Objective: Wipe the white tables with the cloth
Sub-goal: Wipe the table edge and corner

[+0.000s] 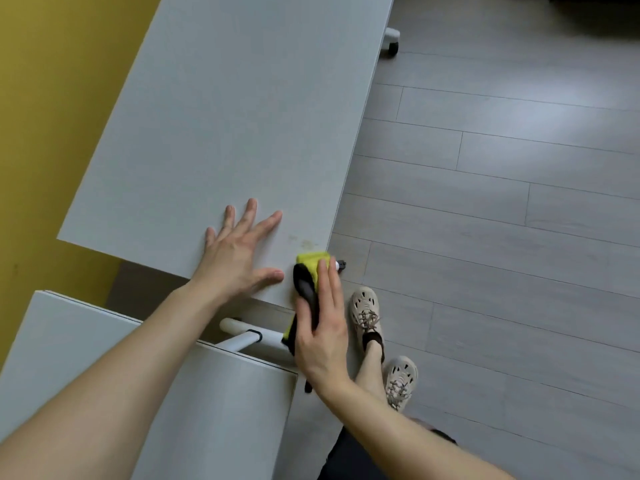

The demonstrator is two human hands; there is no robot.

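Cloth [309, 260] in yellow and black, pressed onto the near right corner of table [221, 126] under right hand [323, 327], thumb and fingers wrapped around it, lower half dangling off the edge. Left hand [237, 258] laid flat just beside, fingers spread wide, holding nothing, apparently bracing the top. Faint brownish stains [304, 242] just beyond the cloth, seemingly untouched; most of the surface probably yet to be wiped, likewise second table [86, 341] nearer by. Possible trouble from here: cloth slipping off the corner toward floor [485, 237], with so little of it on the top; stains missed by a stroke hugging the edge; table rolling away on caster [392, 39] under a hard push, if unlocked.
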